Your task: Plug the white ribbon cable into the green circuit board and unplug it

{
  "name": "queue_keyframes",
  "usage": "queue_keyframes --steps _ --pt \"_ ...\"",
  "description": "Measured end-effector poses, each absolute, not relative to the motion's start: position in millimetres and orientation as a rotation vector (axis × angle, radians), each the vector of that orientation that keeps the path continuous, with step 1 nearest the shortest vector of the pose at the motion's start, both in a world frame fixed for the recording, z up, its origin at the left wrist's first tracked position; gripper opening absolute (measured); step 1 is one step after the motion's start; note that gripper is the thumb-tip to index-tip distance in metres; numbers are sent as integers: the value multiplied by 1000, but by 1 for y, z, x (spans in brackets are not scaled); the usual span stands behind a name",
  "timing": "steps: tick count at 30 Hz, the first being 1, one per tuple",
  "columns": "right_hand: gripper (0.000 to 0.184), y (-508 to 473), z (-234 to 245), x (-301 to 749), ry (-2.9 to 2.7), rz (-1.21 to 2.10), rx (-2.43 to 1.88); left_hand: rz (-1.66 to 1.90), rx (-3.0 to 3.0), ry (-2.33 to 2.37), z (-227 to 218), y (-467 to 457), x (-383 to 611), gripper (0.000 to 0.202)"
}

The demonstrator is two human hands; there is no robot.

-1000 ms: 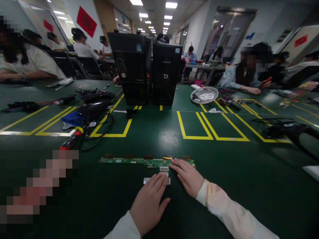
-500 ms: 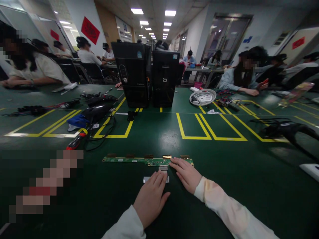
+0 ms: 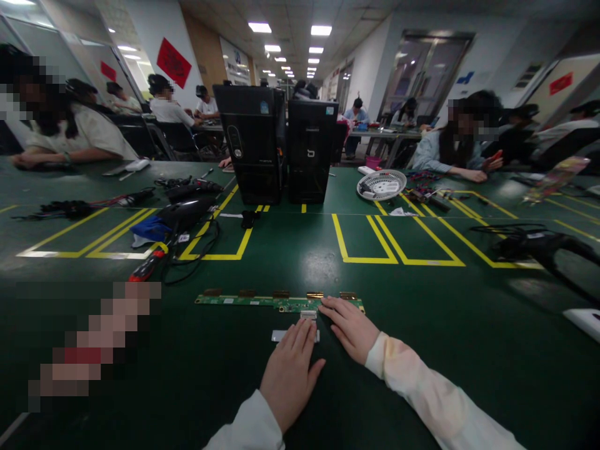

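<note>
A long, narrow green circuit board (image 3: 248, 302) lies flat on the table, with several copper-brown tabs along its far edge. A pale flat cable strip (image 3: 281, 335) sits just in front of it, partly covered by my left hand (image 3: 291, 372). That hand lies flat, fingers extended over the strip, their tips at the light connector (image 3: 308, 315) on the board's near edge. My right hand (image 3: 350, 326) rests with outstretched fingertips on the board's right part, thumb apart. What is under the left fingers is hidden.
Two black computer towers (image 3: 309, 150) stand at the far middle. A white round basket (image 3: 382, 185) is to their right. At left, a red-handled tool (image 3: 147, 265) lies near a black device with a cable (image 3: 187, 215). A black cabled object (image 3: 539, 244) lies at right. Other people sit around.
My left hand has slid slightly forward and right, its fingertips closer to the connector. The right hand stays on the board. The view has shifted slightly.
</note>
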State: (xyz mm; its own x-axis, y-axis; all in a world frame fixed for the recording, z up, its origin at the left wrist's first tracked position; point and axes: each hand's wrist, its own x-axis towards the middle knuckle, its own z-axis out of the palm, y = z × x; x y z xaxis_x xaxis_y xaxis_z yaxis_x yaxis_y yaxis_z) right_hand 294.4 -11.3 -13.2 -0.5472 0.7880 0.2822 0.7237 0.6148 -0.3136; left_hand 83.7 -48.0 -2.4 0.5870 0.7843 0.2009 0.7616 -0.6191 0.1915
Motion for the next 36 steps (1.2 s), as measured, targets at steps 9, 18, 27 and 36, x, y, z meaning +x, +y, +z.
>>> queue_keyframes --steps 9,18,27,36 --pt "46 -12 -12 295 -2463 252 -1200 366 2695 1321 -1 -46 84 51" --pt "51 -12 -10 297 -2468 286 -1170 319 2724 1139 8 -34 70 48" --pt "53 -12 -9 299 -2478 297 -1168 319 2725 1058 10 -29 62 53" --pt "52 -12 -10 298 -2484 294 -1180 344 2690 1137 7 -30 65 59"
